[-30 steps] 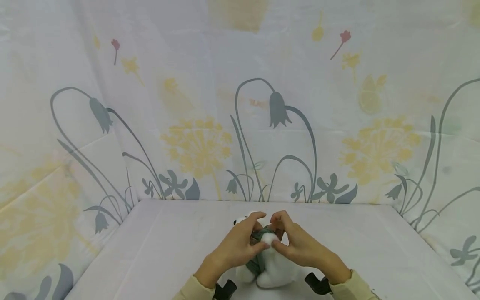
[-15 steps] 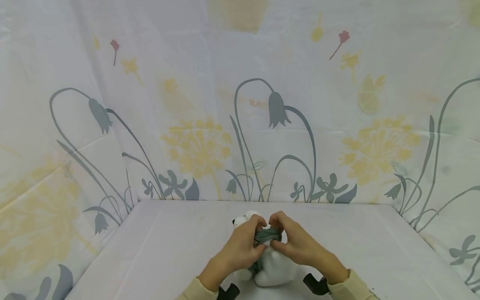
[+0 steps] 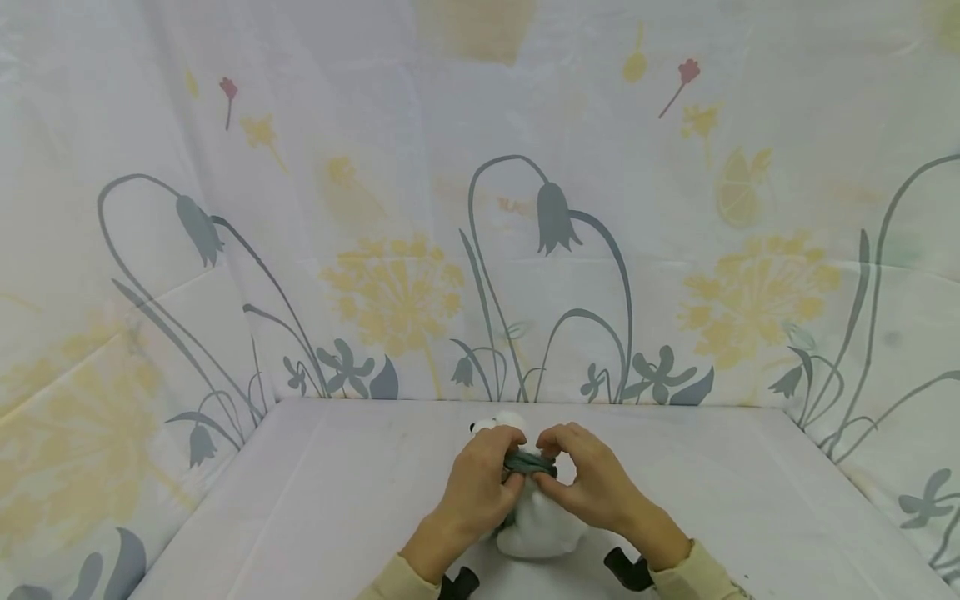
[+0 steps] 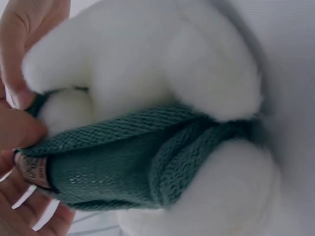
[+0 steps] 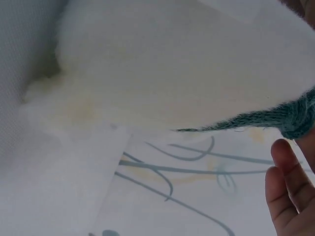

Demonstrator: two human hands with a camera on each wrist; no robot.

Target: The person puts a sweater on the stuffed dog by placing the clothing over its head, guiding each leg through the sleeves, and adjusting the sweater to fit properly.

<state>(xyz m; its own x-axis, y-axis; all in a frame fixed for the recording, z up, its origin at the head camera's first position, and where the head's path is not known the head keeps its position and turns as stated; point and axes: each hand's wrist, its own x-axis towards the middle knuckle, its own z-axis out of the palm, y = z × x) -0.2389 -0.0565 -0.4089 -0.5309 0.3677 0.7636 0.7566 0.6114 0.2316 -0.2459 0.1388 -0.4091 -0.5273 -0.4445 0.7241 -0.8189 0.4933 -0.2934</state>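
A white plush bear (image 3: 536, 529) sits on the table, its dark nose toward the back left. A green knitted scarf (image 3: 528, 463) goes round its neck and hangs down its front in the left wrist view, where a small label (image 4: 33, 169) shows on the knit. My left hand (image 3: 480, 483) pinches the scarf on the left of the neck, thumb against fingers. On the other side, my right hand (image 3: 596, 479) holds the scarf between thumb and curled fingers. In the right wrist view, the scarf's band (image 5: 275, 118) narrows along the bear's body, close to my fingertips (image 5: 283, 152).
Black wrist mounts (image 3: 628, 569) sit under both wrists, near the bear's base. The table (image 3: 337, 500) has a white cover. Behind it rises a flower-printed cloth (image 3: 420, 208), with more of it at both sides.
The scarf has been drawn across the neck, over a white patch that showed between my thumbs. The bear has shifted slightly away from me, and its head shows more above my left hand.
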